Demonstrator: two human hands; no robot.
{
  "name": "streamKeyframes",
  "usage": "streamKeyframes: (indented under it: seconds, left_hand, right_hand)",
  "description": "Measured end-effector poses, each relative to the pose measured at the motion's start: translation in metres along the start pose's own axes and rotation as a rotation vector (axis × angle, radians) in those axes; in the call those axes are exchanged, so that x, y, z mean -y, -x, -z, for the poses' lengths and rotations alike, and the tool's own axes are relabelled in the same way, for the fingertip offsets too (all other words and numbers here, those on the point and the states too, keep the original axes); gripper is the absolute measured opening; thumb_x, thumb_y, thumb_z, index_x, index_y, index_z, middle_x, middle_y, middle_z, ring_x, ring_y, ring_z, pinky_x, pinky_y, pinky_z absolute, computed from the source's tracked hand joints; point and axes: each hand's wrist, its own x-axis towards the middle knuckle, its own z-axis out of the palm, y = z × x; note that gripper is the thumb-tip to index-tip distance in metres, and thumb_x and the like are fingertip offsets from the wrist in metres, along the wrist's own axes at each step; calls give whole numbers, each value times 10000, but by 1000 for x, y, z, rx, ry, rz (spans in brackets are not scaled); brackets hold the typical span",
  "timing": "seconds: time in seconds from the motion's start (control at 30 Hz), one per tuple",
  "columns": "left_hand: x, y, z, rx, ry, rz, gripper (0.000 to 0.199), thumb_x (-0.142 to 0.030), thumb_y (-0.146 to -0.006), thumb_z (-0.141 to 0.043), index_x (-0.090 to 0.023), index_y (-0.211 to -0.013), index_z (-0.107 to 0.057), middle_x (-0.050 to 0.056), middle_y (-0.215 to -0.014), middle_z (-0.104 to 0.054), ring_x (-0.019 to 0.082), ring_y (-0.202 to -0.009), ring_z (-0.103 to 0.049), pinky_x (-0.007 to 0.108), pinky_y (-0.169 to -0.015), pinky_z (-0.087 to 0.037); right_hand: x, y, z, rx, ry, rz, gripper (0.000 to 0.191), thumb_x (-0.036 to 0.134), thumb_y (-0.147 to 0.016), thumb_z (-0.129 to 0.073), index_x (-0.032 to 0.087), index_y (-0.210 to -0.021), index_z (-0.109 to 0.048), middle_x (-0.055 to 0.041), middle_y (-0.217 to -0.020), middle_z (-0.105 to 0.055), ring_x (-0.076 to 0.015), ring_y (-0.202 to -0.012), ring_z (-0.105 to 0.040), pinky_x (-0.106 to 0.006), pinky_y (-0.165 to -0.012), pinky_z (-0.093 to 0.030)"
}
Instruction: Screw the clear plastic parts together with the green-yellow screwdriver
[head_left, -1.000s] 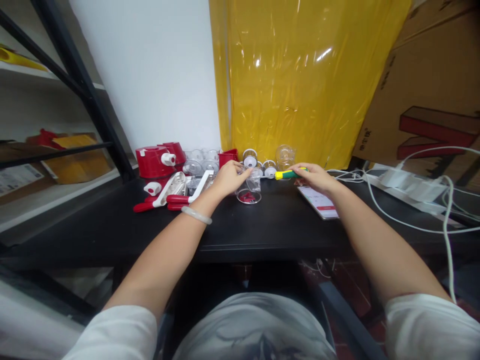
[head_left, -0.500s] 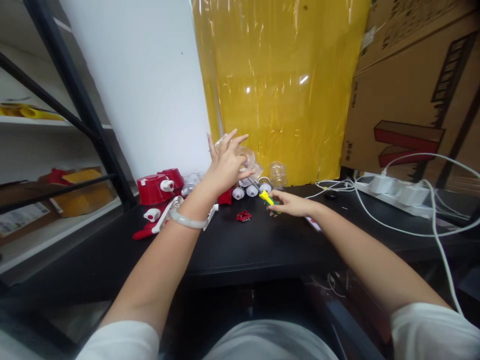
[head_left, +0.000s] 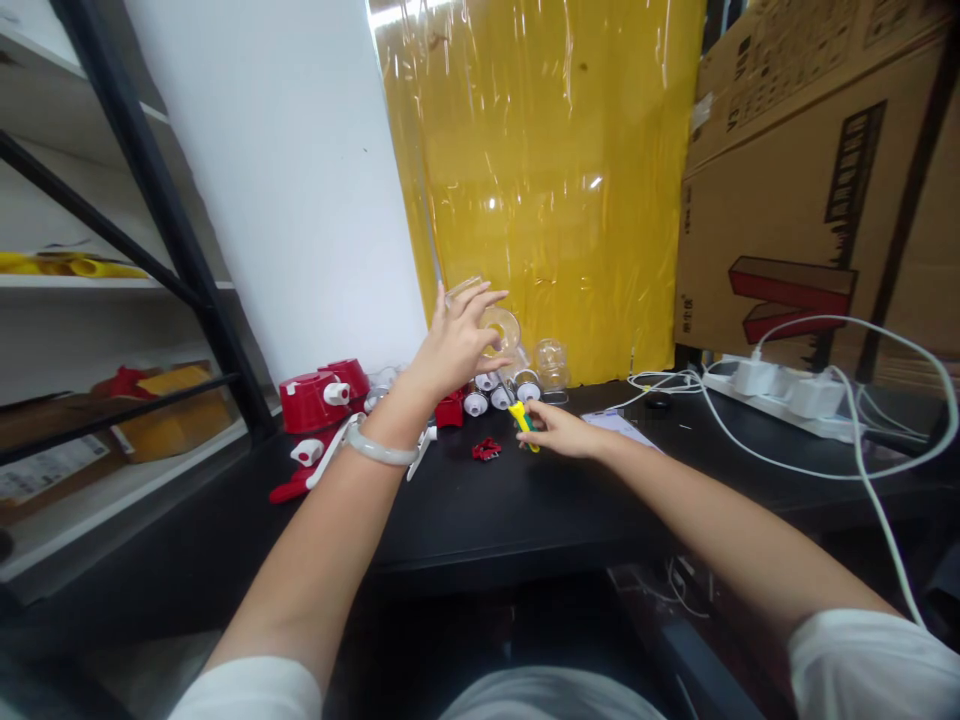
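Observation:
My left hand (head_left: 466,340) is raised over the back of the desk, its thumb and a bent finger gripping a clear plastic part (head_left: 507,326) with a round opening; the other fingers stretch upward and hide some of it. In my right hand (head_left: 551,430), a screwdriver (head_left: 523,424) with a yellow-and-green handle points toward the back; its shaft is hard to make out. On the desk between both hands lies a small red piece (head_left: 487,450). Several white-and-black round parts (head_left: 475,404) and a red block (head_left: 450,409) sit behind it.
Red housings (head_left: 311,402) with white knobs stand at the left beside white strips. A clear bottle-like shell (head_left: 553,365) stands at the back. To the right are a paper sheet (head_left: 622,428), a power strip (head_left: 787,400) with looping white cables and a large cardboard box (head_left: 780,220).
My left hand and the clear part have shifted slightly right. My right hand has drawn a little left and nearer, tilting the screwdriver more upright. The view has also tipped slightly upward.

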Motion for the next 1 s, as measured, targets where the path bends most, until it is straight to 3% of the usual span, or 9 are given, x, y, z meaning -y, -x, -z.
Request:
streamKeyframes:
  seconds: [0.2,0.4,0.6,0.67,0.73,0.8,0.9,1.0]
  left_hand:
    - [-1,3,-5,-19,13,-12,238,-317,-724,-891,-207,-764,-683,96,-1492,-526,387,-1480,-360,720,-1246,-40]
    - [3,8,-13,-159,35,15,288,-320,-714,-893,-231,-887,-680,86,-1462,-498,372,-1485,-330,689,-1263,-44]
    - [-2,12,-27,-367,149,119,714,-409,-678,-917,-334,-1289,-555,82,-1579,-327,382,-1532,-248,655,-1259,-140]
    - [-7,17,-37,-499,212,224,964,-455,-583,-963,-355,-1397,-456,95,-1640,-205,414,-1569,-130,650,-1263,-129]
    - [-12,24,-49,-634,293,414,1239,-461,-492,-999,-355,-1507,-296,130,-1666,-107,427,-1585,-30,648,-1265,-122]
    - [-16,32,-64,-692,410,643,1381,-454,-462,-1012,-335,-1552,-173,169,-1658,-102,428,-1588,-24,641,-1262,-154]
    - [-21,45,-85,-664,731,968,1341,-441,-517,-997,-302,-1539,-139,226,-1606,-226,432,-1520,-295,621,-1188,-353]
    - [-18,56,-99,-569,1041,1056,1225,-371,-578,-980,-310,-1503,-179,204,-1503,-407,360,-1350,-547,561,-1097,-480]
  right_hand:
    - [2,1,-1,-16,41,42,404,480,-816,-743,226,-949,-459,21,-841,-545,-166,-804,-610,-340,-768,-507]
    - [5,0,-4,-35,48,91,374,495,-837,-705,227,-959,-475,5,-866,-568,-181,-828,-610,-358,-800,-503]
    - [5,-1,-8,-80,33,123,349,457,-841,-706,231,-998,-490,-19,-934,-602,-202,-911,-642,-386,-857,-527]
    - [6,-1,-8,-102,49,128,340,445,-844,-707,231,-1003,-495,-29,-952,-611,-207,-927,-640,-392,-866,-529]
    - [6,0,-9,-108,48,135,333,437,-845,-708,231,-1002,-498,-30,-965,-609,-204,-927,-642,-395,-885,-528]
    - [5,-1,-10,-94,21,133,328,430,-848,-708,232,-996,-493,-23,-962,-596,-198,-915,-651,-393,-890,-529]
    - [2,-2,-15,-87,4,109,314,407,-847,-708,231,-965,-476,-10,-931,-570,-195,-891,-656,-377,-854,-535]
    - [-2,-5,-21,-121,60,86,309,367,-830,-725,228,-937,-471,1,-903,-551,-183,-865,-627,-359,-828,-528]
